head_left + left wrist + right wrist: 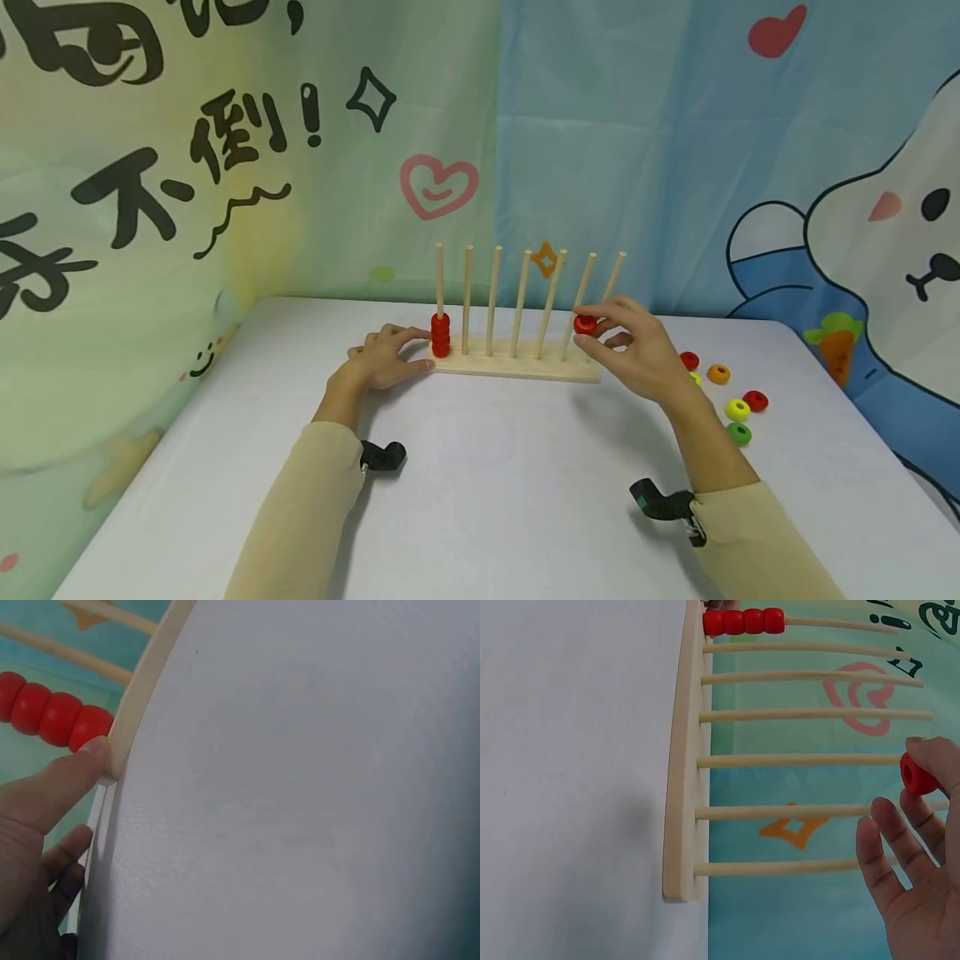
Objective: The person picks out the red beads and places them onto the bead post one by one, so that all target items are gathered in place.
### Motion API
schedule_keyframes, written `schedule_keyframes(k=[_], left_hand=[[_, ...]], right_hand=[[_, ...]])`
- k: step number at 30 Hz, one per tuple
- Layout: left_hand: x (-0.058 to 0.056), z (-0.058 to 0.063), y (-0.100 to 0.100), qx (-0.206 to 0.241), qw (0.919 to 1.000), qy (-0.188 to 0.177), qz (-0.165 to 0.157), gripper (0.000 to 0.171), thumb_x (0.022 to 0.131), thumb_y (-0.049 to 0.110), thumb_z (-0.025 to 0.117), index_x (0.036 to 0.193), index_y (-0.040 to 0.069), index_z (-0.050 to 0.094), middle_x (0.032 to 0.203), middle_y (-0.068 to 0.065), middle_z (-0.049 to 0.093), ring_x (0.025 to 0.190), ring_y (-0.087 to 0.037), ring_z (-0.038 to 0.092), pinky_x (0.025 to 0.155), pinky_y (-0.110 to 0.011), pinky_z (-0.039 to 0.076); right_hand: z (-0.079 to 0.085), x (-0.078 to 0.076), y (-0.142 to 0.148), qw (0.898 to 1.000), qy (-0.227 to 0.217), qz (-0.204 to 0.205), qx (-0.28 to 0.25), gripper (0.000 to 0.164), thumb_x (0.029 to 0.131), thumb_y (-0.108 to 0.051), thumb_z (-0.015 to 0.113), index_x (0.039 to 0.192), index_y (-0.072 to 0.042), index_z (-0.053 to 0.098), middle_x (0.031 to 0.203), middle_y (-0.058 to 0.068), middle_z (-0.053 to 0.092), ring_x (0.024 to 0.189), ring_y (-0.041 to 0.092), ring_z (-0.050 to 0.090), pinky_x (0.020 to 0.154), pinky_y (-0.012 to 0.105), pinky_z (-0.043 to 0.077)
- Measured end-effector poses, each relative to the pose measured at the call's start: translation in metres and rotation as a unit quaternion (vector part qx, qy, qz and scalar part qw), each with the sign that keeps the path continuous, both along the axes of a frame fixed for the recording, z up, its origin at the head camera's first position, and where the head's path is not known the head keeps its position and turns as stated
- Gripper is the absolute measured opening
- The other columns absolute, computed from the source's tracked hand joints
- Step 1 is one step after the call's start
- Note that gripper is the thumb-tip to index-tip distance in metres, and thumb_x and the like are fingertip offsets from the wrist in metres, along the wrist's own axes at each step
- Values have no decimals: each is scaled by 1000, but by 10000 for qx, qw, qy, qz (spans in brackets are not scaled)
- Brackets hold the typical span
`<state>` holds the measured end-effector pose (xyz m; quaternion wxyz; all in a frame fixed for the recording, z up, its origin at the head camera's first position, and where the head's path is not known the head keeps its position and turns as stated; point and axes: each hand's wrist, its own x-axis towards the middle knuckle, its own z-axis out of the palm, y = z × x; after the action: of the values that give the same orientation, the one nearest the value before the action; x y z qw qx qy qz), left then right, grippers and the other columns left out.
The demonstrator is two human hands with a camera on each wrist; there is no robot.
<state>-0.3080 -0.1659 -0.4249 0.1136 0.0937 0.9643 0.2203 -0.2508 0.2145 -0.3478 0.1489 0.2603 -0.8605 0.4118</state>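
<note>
A wooden peg stand (pixel 517 367) with a row of upright pegs stands toward the back of the table. Several red beads (pixel 440 336) are stacked on its leftmost peg. My left hand (pixel 384 358) holds the left end of the stand's base, the thumb at the front corner close to the lowest bead. Between thumb and forefinger, my right hand (pixel 633 346) pinches a single red bead (pixel 919 775) near the pegs on the right side. The bead's hole shows in the right wrist view, and the other fingers there are spread loosely.
Loose beads lie to the right of the stand: red (pixel 756 401), orange (pixel 718 373), yellow (pixel 737 409) and green (pixel 739 433). Behind the white table (pixel 487 492) hangs a printed cloth (pixel 585 150). Other pegs (pixel 817 716) carry no beads.
</note>
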Motion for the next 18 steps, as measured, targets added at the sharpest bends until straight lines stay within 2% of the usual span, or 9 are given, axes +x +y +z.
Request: schedule_keyframes(k=[6,12,18], left_hand=[[1,2,-1,28,10000,2,-12,59,90,60,58,145,42,44,153,-6,32,137,-38,29,98,-63,26],[0,2,0,41,10000,-39,5,60,90,61,58,145,42,44,154,-7,31,137,-38,29,98,-63,27],[1,2,0,21,10000,-48,28,60,90,60,58,145,42,44,154,-6,31,137,-37,29,98,-62,27]], right_hand=[[20,14,-18,9999,-164,20,-41,37,91,-5,70,127,-3,63,107,10,59,92,24,60,74,24,52],[19,12,-25,9997,-151,165,-59,39,92,-8,69,130,-5,61,108,10,59,93,24,60,74,26,52],[24,11,-32,9994,-121,302,-94,34,92,-9,69,125,-6,63,103,5,60,94,20,59,75,28,53]])
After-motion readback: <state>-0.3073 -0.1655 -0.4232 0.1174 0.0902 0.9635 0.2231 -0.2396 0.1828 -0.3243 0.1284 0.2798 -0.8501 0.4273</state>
